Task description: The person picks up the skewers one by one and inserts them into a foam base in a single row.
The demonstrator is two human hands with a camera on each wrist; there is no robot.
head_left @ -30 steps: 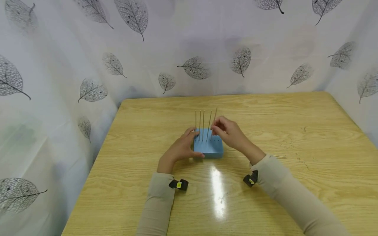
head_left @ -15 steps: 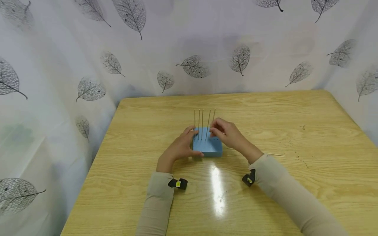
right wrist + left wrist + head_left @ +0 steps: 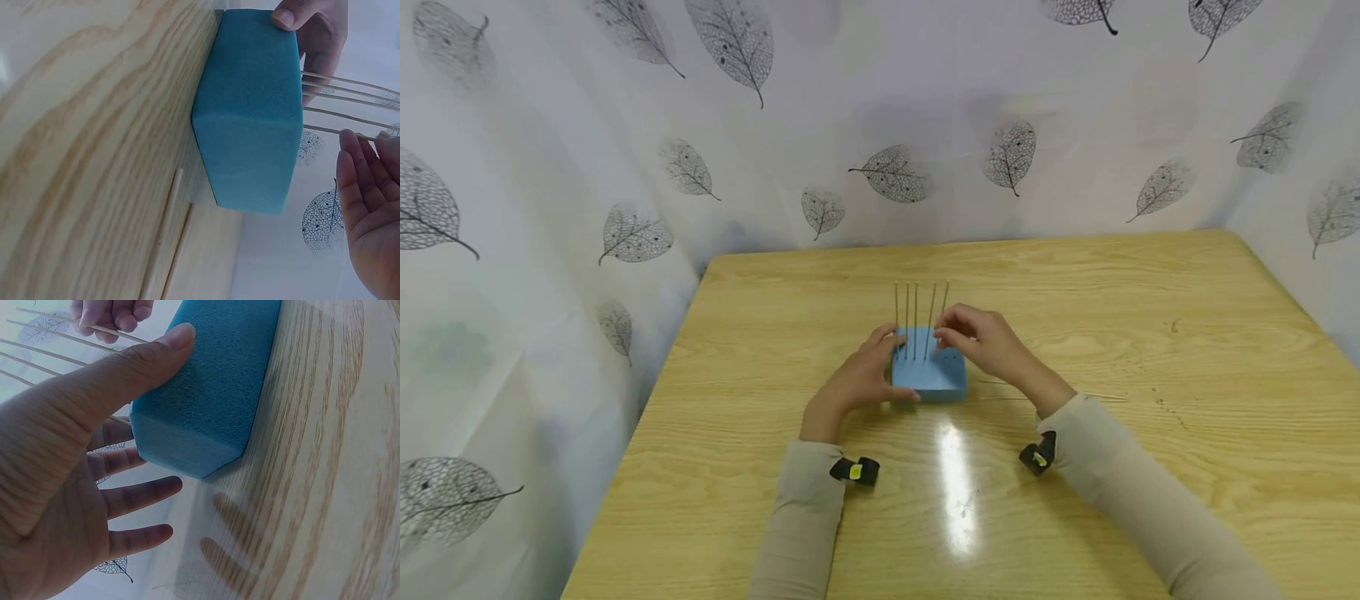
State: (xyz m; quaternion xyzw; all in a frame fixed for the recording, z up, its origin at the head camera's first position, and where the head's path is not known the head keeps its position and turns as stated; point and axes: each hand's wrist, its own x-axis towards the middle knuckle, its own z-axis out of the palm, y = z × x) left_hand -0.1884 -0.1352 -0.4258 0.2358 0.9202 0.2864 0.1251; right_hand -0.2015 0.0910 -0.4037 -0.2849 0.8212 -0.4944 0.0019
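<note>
A blue foam block (image 3: 928,381) sits on the wooden table, with several thin wooden sticks standing in a row of holes in its top. My left hand (image 3: 863,373) holds the block's left end. In the left wrist view its thumb (image 3: 178,339) lies on the block's front face, and the other fingers reach behind. Over the block's right half, my right hand (image 3: 988,340) pinches the rightmost standing stick (image 3: 944,297) between thumb and fingertips. The right wrist view shows this stick (image 3: 322,129) reaching the block's top. Two bare holes (image 3: 950,357) show to its right.
A pair of loose sticks (image 3: 164,231) lies on the table (image 3: 737,375) right of the block, partly under my right forearm. Small dark marks (image 3: 1168,408) dot the table farther right. A white curtain (image 3: 925,100) with leaf prints hangs behind the table's far edge.
The rightmost stick has gone down slightly, its top now about level with the others. My right hand has lowered a little with it. The left hand keeps its place on the block.
</note>
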